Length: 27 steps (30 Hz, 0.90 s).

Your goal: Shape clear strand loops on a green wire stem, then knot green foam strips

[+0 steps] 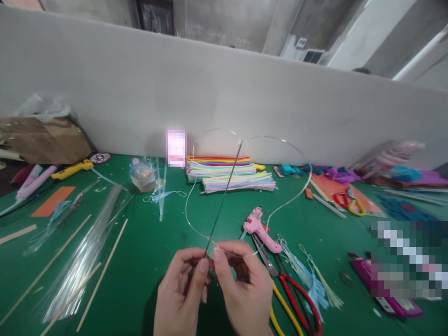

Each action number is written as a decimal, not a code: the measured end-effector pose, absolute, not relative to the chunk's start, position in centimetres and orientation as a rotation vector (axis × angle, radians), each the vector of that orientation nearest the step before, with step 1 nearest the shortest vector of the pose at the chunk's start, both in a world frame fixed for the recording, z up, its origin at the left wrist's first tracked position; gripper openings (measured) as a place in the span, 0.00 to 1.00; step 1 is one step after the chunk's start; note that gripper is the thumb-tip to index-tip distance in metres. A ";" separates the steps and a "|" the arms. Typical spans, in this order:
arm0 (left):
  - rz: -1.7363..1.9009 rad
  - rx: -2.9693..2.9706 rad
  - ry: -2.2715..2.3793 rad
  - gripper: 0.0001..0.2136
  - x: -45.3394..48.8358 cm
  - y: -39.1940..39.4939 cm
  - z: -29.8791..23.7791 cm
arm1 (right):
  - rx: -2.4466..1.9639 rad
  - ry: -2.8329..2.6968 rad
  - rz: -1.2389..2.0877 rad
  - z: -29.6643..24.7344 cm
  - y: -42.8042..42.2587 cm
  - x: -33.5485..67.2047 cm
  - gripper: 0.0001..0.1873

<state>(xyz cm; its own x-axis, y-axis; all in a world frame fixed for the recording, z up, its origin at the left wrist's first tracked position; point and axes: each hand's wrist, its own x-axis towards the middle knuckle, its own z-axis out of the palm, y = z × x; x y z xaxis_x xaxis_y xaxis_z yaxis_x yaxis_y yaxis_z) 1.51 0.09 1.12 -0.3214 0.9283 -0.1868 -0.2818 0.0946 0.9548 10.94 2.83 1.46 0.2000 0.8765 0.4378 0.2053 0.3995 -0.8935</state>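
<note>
My left hand (182,289) pinches the lower end of a thin dark green stick (226,191) between thumb and fingers. The stick slants up and to the right, with a small clear blob at its tip. My right hand (241,284) is closed with thumb and fingertips on a thin silvery wire (311,175), which curves out into a wide loop on either side of the stick. Both hands almost touch where wire and stick cross. Just beyond the right hand lie a pink glue gun (261,231) and large scissors (292,294) with red and yellow handles.
Bundles of coloured pipe cleaners (238,182) lie at the back by a grey partition (140,93). Clear strands (87,252) and wooden sticks (105,270) lie left. A plastic bottle (143,176) and cardboard box (45,140) stand behind. Small scissors (350,201) lie right.
</note>
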 end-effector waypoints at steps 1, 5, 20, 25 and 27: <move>1.460 0.716 1.313 0.16 1.5 0.1 1.2 | -1.097 -1.316 0.631 1.4 2.9 10.9 0.04; 1.473 0.713 1.300 0.16 1.5 0.2 1.1 | -1.124 -1.339 0.621 1.3 2.8 11.0 0.04; 1.477 0.719 1.267 0.15 1.4 0.2 0.8 | -1.135 -1.370 0.579 1.3 2.7 11.1 0.02; 1.483 0.711 1.266 0.15 1.5 0.2 0.8 | -1.135 -1.368 0.586 1.4 2.7 11.1 0.03; 1.489 0.702 1.257 0.15 1.5 0.2 0.9 | -1.133 -1.369 0.588 1.4 2.7 11.1 0.03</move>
<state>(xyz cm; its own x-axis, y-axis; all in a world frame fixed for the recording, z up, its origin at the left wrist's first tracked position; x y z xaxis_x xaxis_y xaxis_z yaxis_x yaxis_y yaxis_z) 1.45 0.20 0.86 -0.3092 0.9353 -0.1719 -0.3263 0.0654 0.9430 11.10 2.71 1.44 0.1790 0.8739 0.4520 0.2739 0.3970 -0.8760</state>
